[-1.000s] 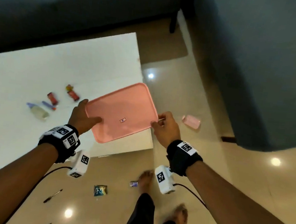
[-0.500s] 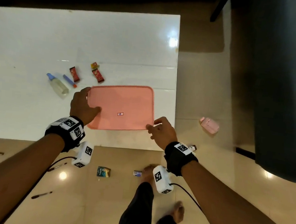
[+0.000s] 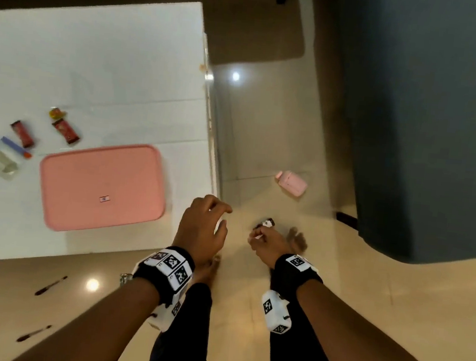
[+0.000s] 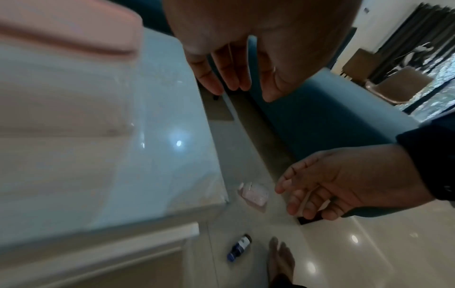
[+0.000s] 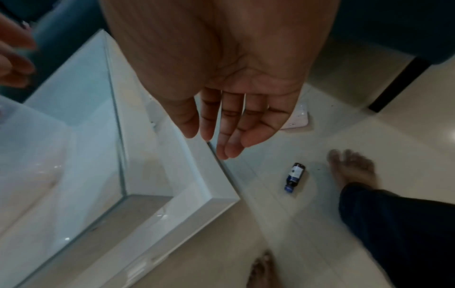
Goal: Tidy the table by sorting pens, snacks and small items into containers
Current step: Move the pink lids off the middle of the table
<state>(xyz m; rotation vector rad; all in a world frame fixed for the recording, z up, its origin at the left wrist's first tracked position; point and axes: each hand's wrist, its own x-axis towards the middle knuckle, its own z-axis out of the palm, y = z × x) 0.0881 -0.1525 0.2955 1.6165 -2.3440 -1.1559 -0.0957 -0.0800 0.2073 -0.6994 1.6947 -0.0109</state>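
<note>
Now that pink tray point(image 3: 101, 186) lies flat on white table point(image 3: 95, 71), released | left hand point(image 3: 201, 226), right hand point(image 3: 268, 243) empty, fingers relaxed, off table corner | dark small bottle point(image 5: 294, 176), pink case point(image 3: 290, 183) on floor | probably gathered next.

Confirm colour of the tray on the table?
Pink tray, plain with a small sticker near its middle; clearest in the head view.

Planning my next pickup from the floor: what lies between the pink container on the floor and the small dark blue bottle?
Only bare glossy floor tile lies between the pink container and the small dark blue bottle, seen in the left wrist view.
</note>
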